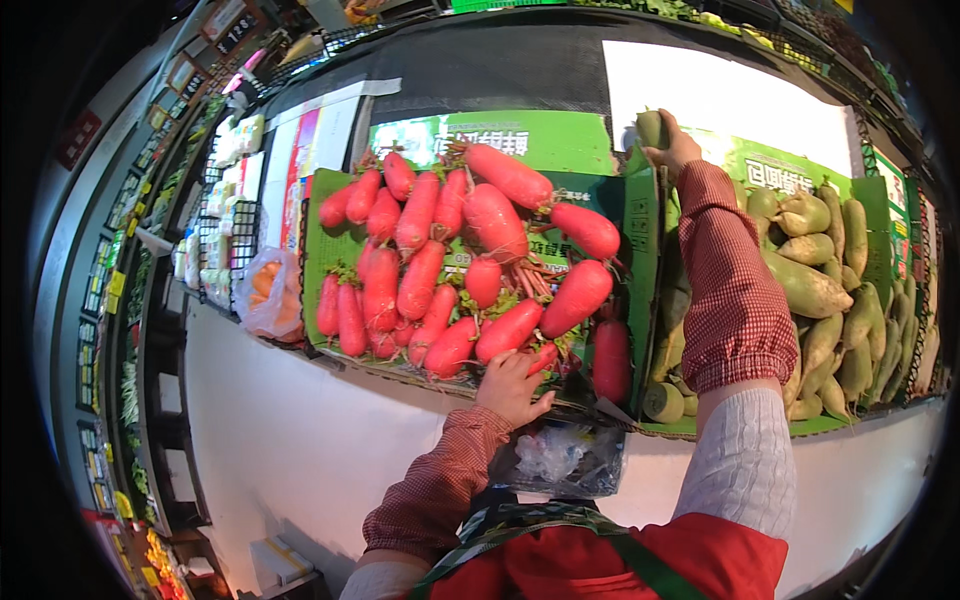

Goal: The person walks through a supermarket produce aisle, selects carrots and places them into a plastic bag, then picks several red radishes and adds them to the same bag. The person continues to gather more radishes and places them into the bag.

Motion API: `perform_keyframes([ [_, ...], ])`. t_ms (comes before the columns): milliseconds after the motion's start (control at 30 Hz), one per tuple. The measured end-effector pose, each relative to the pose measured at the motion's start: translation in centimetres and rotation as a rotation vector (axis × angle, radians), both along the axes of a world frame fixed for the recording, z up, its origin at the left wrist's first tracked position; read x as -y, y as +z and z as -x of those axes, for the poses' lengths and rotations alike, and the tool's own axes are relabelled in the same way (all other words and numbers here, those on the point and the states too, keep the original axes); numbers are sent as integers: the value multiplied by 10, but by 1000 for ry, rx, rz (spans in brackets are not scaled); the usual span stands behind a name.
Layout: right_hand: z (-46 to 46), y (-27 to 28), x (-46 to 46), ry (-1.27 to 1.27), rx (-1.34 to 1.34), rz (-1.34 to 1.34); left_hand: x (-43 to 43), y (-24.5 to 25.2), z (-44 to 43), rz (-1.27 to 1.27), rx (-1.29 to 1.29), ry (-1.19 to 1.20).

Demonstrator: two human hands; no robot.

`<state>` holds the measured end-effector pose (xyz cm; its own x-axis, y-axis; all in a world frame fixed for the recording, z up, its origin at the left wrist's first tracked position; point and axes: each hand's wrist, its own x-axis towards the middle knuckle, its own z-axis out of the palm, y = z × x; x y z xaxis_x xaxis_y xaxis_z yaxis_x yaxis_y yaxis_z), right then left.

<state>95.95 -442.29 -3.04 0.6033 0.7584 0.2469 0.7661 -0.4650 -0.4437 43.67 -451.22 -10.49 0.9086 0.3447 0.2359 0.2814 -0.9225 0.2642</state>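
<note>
My right hand reaches to the far side and grips a green radish above the divider between two cardboard boxes. My left hand is at the front edge of the left box, with its thumb spread and its fingertips by a small red radish. Red radishes with short leaf stubs lie heaped in that green box. Under my right forearm, the right box holds many green radishes, partly hidden by the sleeve.
A plastic bag of orange produce sits left of the boxes. White packages stand in black baskets farther left. A dark bin with crumpled plastic is below the front edge. Produce shelves run along the left, and a white panel lies behind.
</note>
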Motion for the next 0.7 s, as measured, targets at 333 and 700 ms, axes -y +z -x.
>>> perform_keyframes([
  [333, 22, 44, 95, -368, -44, -134, 0, -5, 0, -13, 16, 8],
  [700, 176, 51, 126, -166, 365, -189, -1, -8, 6, -60, 81, -28],
])
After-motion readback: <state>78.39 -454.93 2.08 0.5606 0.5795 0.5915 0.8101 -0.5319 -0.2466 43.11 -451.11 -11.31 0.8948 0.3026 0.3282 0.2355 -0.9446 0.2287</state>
